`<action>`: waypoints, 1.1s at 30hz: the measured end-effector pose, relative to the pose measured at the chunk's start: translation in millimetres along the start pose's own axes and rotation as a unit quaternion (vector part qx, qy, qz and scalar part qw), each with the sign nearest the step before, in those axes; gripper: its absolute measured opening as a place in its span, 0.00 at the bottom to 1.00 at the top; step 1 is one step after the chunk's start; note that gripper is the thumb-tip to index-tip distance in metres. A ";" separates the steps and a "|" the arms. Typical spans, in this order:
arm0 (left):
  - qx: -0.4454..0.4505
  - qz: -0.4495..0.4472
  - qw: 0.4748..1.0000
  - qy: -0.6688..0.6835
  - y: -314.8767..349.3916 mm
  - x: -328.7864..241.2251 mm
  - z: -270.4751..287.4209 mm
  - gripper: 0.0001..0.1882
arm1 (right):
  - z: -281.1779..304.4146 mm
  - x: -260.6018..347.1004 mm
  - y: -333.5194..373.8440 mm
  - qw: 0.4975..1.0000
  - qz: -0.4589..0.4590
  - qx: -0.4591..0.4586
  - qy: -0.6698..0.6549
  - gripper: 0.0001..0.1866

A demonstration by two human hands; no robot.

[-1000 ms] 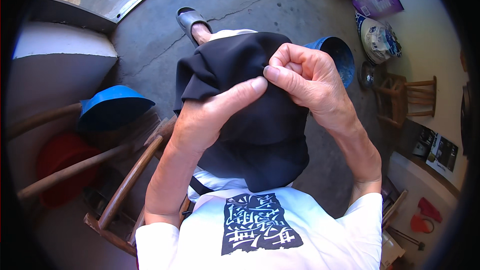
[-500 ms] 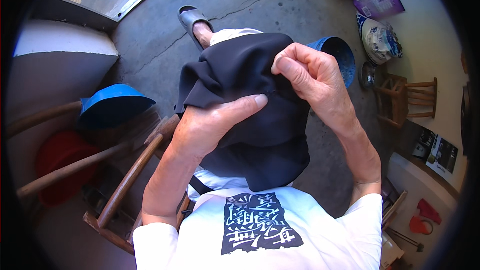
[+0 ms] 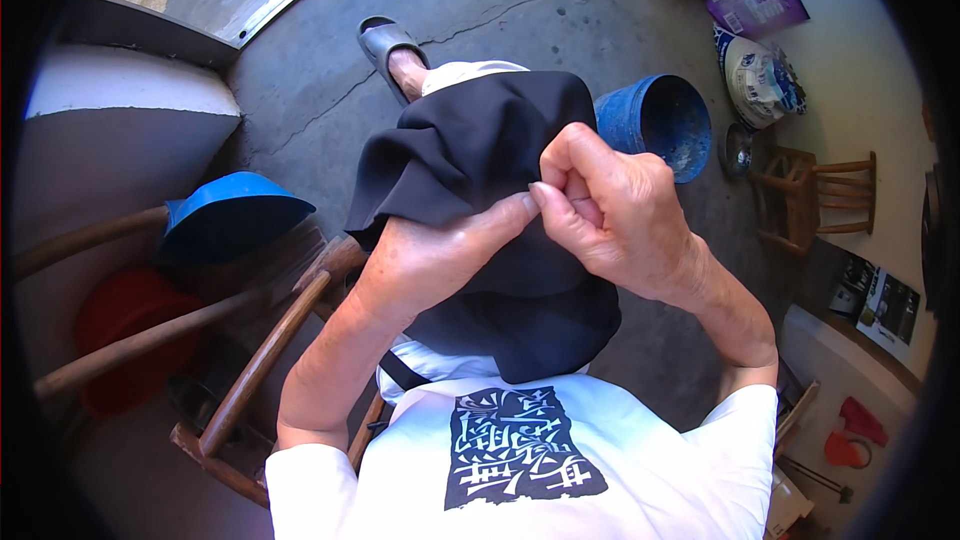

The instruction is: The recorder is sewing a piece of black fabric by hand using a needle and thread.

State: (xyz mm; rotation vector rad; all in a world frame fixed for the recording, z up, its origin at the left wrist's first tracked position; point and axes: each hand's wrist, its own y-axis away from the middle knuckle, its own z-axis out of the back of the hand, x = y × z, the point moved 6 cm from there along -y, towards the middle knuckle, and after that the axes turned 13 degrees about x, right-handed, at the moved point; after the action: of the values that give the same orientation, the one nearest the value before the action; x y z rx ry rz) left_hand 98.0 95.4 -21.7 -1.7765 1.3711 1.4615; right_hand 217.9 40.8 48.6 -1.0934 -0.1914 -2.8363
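A black cloth [image 3: 480,140], perhaps a garment, is spread in folds over my lap. My left hand [image 3: 440,255] grips it, the thumb lying on top and the fingers hidden beneath the fabric. Close above the cloth is my right hand [image 3: 610,205], with its fingers curled and its thumb pressed to the index finger. The two thumb tips meet at the middle of the cloth. Whatever the right fingers pinch is too small or too hidden to name.
A blue bucket [image 3: 655,125] stands on the concrete floor beyond my right hand. To the left are a blue dustpan [image 3: 235,215], a red basin [image 3: 130,325] and a wooden chair [image 3: 265,370]. A small wooden chair [image 3: 800,195] and a white sack [image 3: 755,80] line the right wall.
My right hand has come down and nearer, its thumb now meeting the left thumb. My left hand has shifted slightly up and right.
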 end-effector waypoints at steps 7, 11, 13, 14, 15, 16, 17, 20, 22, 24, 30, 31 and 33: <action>-0.039 0.023 0.967 0.250 11.0 22.5 0.9 0.22 | -0.2 -38.2 2.1 0.946 -0.156 -0.012 -0.282 0.08; -0.055 0.084 0.938 0.332 6.6 24.1 6.4 0.21 | -17.0 -41.3 7.1 0.882 -0.166 0.003 -0.441 0.09; -0.047 0.090 0.918 0.382 4.5 22.6 2.1 0.21 | -17.8 -37.2 8.4 0.862 -0.162 -0.013 -0.479 0.09; -0.039 0.099 0.896 0.430 4.1 24.2 -1.1 0.22 | -20.3 -36.9 7.7 0.862 -0.162 -0.013 -0.481 0.09; -0.039 0.101 0.896 0.430 4.0 23.5 -3.2 0.22 | -21.6 -37.0 6.9 0.867 -0.161 -0.021 -0.472 0.09; -0.035 0.078 0.913 0.398 3.2 18.8 -4.8 0.23 | -22.6 -37.3 6.4 0.871 -0.161 -0.029 -0.463 0.09; -0.032 0.054 0.928 0.366 2.7 14.4 -6.5 0.25 | -24.2 -36.7 7.2 0.871 -0.162 -0.028 -0.463 0.09; -0.029 0.082 0.944 0.319 3.8 13.6 -7.1 0.28 | -23.3 -34.6 8.4 0.897 -0.154 -0.029 -0.414 0.09; -0.039 0.083 0.941 0.327 6.7 15.3 -7.4 0.27 | -20.4 -36.9 9.2 0.891 -0.163 -0.035 -0.423 0.08; -0.050 0.081 0.939 0.331 8.5 14.7 -7.0 0.26 | -14.3 -43.3 7.1 0.899 -0.164 -0.048 -0.404 0.07; -0.090 0.074 0.930 0.349 11.1 15.6 -1.7 0.22 | -26.9 -40.8 0.9 0.931 -0.140 0.025 -0.336 0.08; -0.098 0.074 0.935 0.332 10.2 15.5 -0.2 0.22 | -28.2 -44.4 0.1 0.918 -0.140 0.024 -0.369 0.09; -0.110 0.074 0.940 0.314 11.7 17.0 1.4 0.21 | -30.8 -45.6 -1.1 0.904 -0.137 0.027 -0.404 0.09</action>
State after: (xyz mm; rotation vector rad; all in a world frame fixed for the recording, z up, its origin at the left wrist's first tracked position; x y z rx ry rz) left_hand 86.0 85.1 -35.0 -2.4744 1.7216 1.1954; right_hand 231.0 39.3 -4.9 -2.3181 -0.5032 -2.3535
